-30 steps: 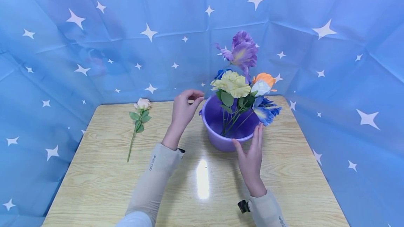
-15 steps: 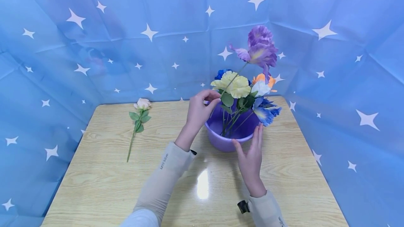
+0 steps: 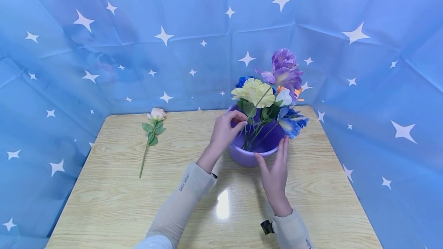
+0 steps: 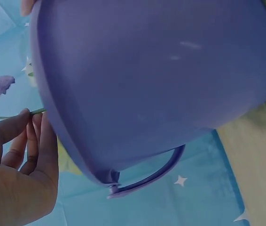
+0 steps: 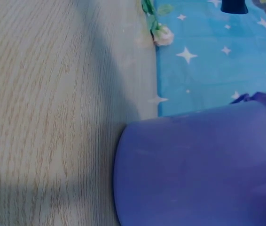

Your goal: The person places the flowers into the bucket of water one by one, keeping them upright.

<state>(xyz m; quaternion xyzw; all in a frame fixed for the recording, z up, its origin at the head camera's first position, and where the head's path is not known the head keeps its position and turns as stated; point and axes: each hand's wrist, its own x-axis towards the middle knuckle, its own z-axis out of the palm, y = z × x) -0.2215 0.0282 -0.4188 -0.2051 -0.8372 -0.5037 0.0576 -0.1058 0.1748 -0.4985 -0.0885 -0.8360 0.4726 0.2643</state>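
With thumb and fingertips, my left hand pinches the thin green stem of a purple iris over the near-left rim of a purple bucket. The iris bloom leans right, above the other flowers. My right hand rests against the bucket's front right side, fingers straight along the rim. Inside the bucket stand a pale yellow flower, a white flower, a blue iris, an orange flower and a dark blue one, partly covered. The lower end of the held stem is hard to make out.
A pale pink rose with green leaves lies on the wooden table, left of the bucket. Blue cloth with white stars hangs behind and at both sides. The bucket's handle hangs down at its side.
My left hand has moved right and then down over the bucket, carrying the iris. Its bloom went right, up a little, then lower. The right hand and the rose have stayed put.
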